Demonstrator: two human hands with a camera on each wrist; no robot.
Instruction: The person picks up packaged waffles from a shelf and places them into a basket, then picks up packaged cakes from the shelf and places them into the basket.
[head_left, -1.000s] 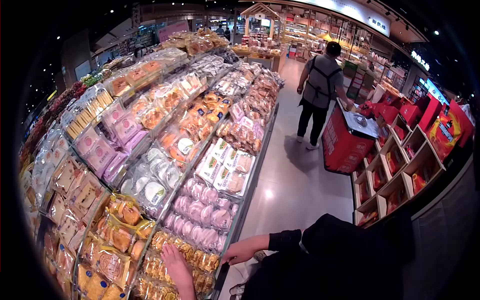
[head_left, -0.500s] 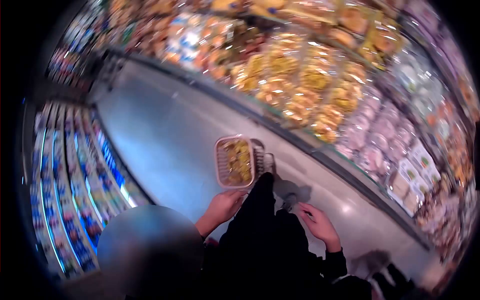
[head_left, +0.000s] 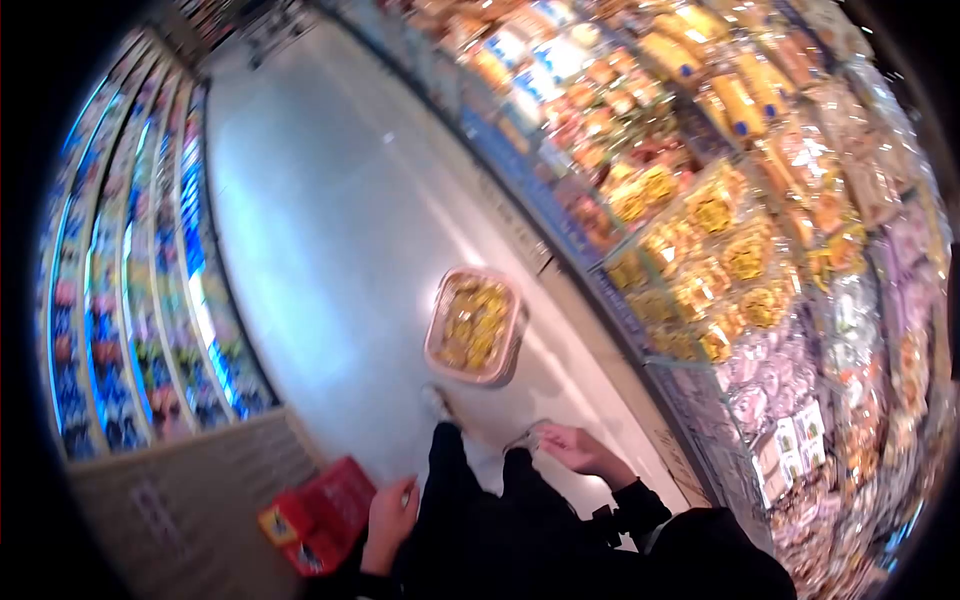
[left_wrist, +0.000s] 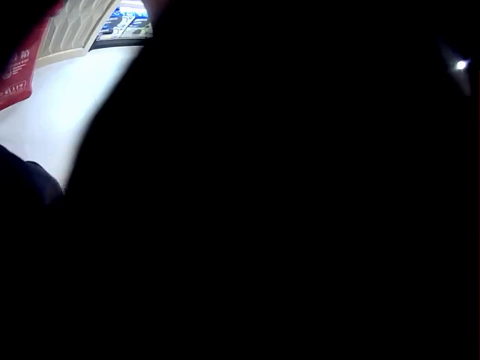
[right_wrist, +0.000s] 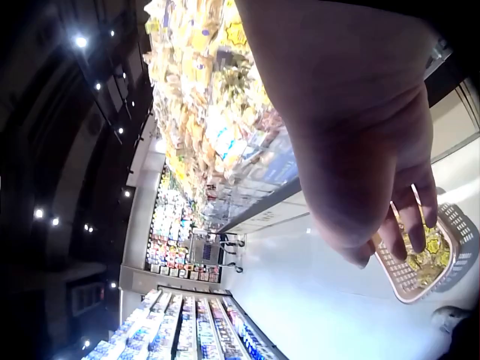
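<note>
A pink plastic basket [head_left: 470, 377] stands on the floor just ahead of the person's feet, with several yellow-labelled clear packs [head_left: 473, 322] inside. My right hand [head_left: 572, 448] hangs between the basket and the display, holding nothing. The right wrist view shows its fingers relaxed and apart, overlapping the basket [right_wrist: 394, 279] from that angle. By the left thigh is my left hand [head_left: 392, 515], its fingers loosely curled, beside a red box-like stand [head_left: 340, 505]. The left wrist view is mostly black, with dark clothing and a strip of floor showing.
A long display [head_left: 735, 260] of wrapped baked goods runs along the right, its front edge bordering the aisle floor [head_left: 310, 190]. Lit shelves [head_left: 150, 270] of small packages line the left. A shopping cart [right_wrist: 214, 251] stands farther down the aisle.
The view has swung from the bakery display to the aisle floor. My left hand has left the packs on the display and both hands now hang low. The basket has come into view.
</note>
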